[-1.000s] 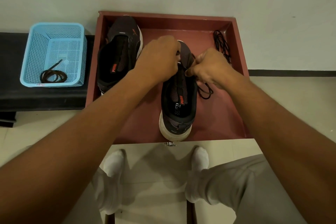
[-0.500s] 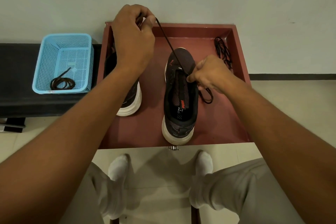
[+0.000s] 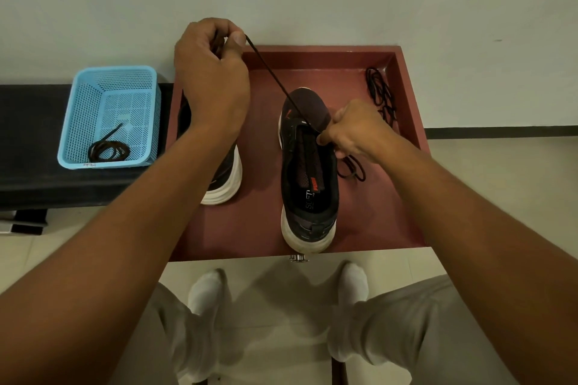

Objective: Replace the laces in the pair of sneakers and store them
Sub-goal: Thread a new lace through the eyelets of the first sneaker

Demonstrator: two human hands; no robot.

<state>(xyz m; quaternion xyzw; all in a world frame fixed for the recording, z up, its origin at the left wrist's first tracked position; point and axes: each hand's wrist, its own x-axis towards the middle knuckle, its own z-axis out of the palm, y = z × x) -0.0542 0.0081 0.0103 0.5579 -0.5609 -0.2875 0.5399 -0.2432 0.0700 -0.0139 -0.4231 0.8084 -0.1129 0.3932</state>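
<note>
Two dark sneakers with white soles stand in a red tray point(image 3: 403, 197). The right sneaker point(image 3: 309, 178) is in the tray's middle, toe away from me. My left hand point(image 3: 212, 78) is raised above the tray's far left and pinches a black lace point(image 3: 275, 78) pulled taut up from the shoe's front eyelets. My right hand point(image 3: 356, 131) pinches the lace at the shoe's right eyelet edge; slack loops point(image 3: 353, 166) lie beside the shoe. The left sneaker point(image 3: 223, 178) is mostly hidden behind my left forearm.
A second black lace point(image 3: 381, 94) lies bundled in the tray's far right corner. A blue plastic basket point(image 3: 109, 116) with a coiled dark lace point(image 3: 108, 150) sits on a black bench point(image 3: 31, 147) to the left. My socked feet are below the tray's near edge. The wall is close behind.
My left hand rose from the shoe's tongue to high above the tray's far left, drawing the lace taut through the eyelets. My right hand stayed at the shoe.
</note>
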